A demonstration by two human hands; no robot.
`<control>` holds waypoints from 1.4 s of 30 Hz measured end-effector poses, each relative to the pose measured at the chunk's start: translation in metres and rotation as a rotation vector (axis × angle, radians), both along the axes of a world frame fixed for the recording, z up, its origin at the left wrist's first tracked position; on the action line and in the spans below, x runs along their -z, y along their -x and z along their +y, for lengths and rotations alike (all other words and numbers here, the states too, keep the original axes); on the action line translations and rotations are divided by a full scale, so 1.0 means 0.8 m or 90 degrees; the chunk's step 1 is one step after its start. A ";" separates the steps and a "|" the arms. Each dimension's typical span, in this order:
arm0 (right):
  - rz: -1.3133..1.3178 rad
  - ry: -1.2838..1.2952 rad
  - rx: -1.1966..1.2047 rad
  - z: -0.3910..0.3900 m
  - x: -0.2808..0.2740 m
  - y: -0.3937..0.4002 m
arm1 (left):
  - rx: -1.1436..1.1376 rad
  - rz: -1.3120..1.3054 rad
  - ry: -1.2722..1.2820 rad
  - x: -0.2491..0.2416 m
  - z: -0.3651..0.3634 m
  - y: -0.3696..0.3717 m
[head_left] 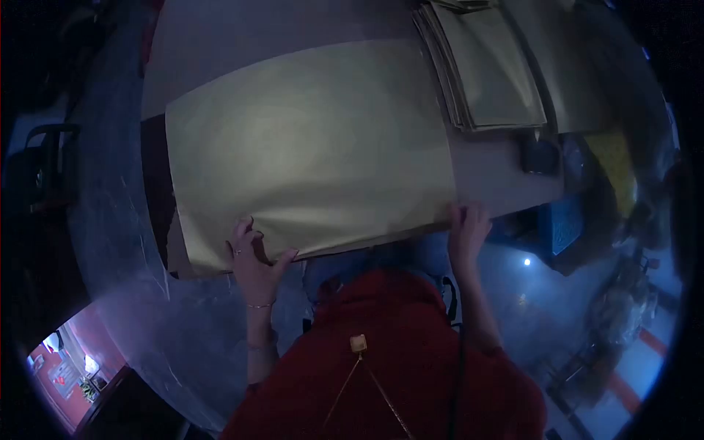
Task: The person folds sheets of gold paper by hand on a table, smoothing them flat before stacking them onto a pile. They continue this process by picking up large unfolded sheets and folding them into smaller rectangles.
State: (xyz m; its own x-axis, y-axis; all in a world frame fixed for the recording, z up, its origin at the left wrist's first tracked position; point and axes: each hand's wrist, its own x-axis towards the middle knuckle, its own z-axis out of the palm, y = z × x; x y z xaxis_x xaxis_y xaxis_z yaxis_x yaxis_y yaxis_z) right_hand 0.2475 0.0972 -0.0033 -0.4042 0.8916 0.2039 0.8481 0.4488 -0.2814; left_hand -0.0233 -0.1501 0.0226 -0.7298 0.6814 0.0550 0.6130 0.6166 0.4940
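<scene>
A large sheet of yellowish-brown paper (315,139) lies across the table in front of me, its near edge slightly rippled. My left hand (253,257) rests at that near edge, left of the middle, with a ring on one finger. Its thumb is spread away from bent fingers, which touch the paper. At the sheet's near right corner, my right hand (469,231) has its fingers pressed together on the paper's edge. Part of that grip is hidden by the fingers.
A stack of folded brown paper (495,73) lies at the table's far right. A small dark object (539,155) sits near the right edge of the tabletop (491,165). Beyond it are a blue box-like object (565,227) and a yellow item (612,165). The room is dim.
</scene>
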 end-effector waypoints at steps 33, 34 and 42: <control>-0.046 0.208 -0.712 -0.117 -0.043 0.107 | -0.003 0.026 -0.025 0.004 -0.001 0.000; -0.045 0.211 -0.714 -0.114 -0.042 0.100 | -0.003 0.027 -0.031 0.003 -0.001 0.000; -0.156 0.134 -0.607 -0.093 -0.049 0.053 | 0.002 0.031 -0.041 0.009 -0.004 0.000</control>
State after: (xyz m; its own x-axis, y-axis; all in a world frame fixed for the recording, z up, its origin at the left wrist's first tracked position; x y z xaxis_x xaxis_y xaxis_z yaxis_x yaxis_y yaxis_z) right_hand 0.2053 0.0225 0.0358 -0.9778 0.1818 -0.1043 0.2052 0.9319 -0.2991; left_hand -0.0235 -0.1530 0.0150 -0.7235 0.6771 0.1347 0.6389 0.5828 0.5021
